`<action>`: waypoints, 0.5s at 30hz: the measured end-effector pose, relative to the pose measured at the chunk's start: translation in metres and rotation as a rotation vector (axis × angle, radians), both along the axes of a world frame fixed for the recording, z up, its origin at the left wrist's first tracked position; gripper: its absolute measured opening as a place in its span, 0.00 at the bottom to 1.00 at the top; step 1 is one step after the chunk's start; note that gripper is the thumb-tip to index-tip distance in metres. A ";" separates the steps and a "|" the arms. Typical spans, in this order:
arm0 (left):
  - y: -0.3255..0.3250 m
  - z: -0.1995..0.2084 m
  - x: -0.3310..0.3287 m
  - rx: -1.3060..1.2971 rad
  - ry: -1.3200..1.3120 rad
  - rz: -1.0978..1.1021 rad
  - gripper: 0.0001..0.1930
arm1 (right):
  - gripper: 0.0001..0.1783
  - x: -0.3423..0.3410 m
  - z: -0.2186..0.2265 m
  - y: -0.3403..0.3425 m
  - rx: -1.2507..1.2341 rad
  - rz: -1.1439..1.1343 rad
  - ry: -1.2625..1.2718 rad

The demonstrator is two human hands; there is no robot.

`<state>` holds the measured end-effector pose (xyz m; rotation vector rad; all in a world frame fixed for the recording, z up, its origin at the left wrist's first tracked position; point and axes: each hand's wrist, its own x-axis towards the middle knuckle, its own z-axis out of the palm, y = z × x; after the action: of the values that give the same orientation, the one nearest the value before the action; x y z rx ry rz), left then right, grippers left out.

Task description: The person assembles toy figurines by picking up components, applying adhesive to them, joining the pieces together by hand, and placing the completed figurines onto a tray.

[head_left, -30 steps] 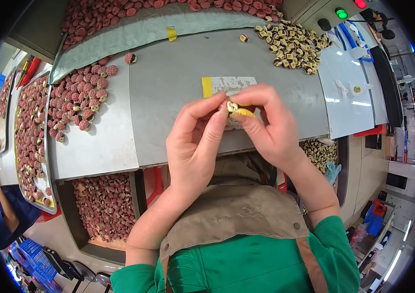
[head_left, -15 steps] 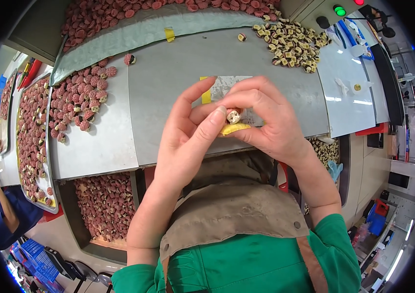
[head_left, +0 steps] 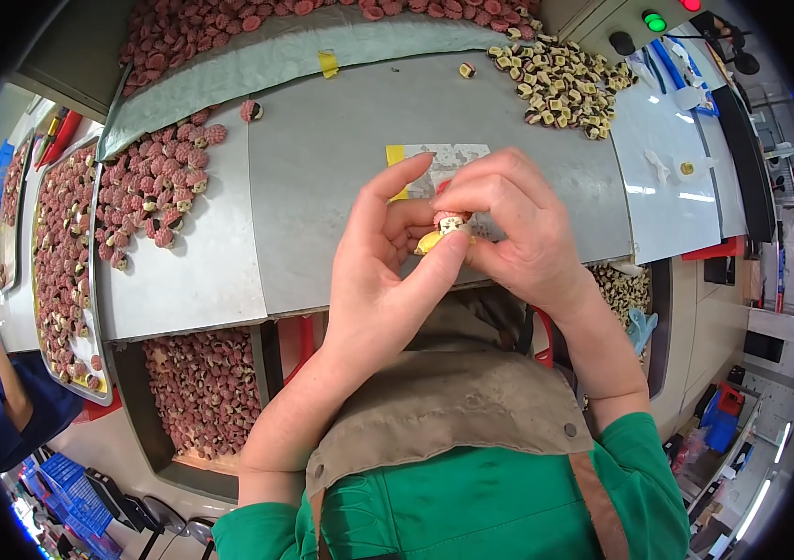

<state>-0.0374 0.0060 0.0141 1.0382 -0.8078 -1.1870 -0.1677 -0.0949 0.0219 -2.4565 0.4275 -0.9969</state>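
Both of my hands meet above the near edge of the grey worktable, with a small doll head between them. It has a cream front with dark markings and a knobbly pink top. My left hand is closed on its side, the thumb pressed against its lower front. Curled fingers of my right hand hold the pink top from the other side. Below the head a yellow piece shows by the fingertips; whether it is a finger wrap or a loose piece I cannot tell.
Pink-topped heads lie heaped at left, beside a full tray. Cream-and-dark pieces are piled at back right, and pink caps along the back. Below the tabletop, an open drawer holds more. A co-worker is at far left.
The doll head has turned so its marked front shows with pink above it. My left hand has shifted right, its thumb now against the head.
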 end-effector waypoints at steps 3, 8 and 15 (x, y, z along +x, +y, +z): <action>0.000 0.008 0.003 0.053 0.185 -0.006 0.26 | 0.17 0.000 0.009 0.000 -0.026 0.022 0.051; 0.000 0.007 0.006 0.036 0.251 -0.080 0.23 | 0.19 -0.009 0.011 0.004 0.221 0.084 0.067; -0.006 0.004 0.012 0.081 0.264 -0.120 0.23 | 0.14 -0.010 0.015 0.006 0.371 0.080 0.052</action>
<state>-0.0250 0.0003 0.0181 0.8840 -0.6250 -1.4349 -0.1778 -0.0885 0.0371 -2.1503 0.4797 -0.7466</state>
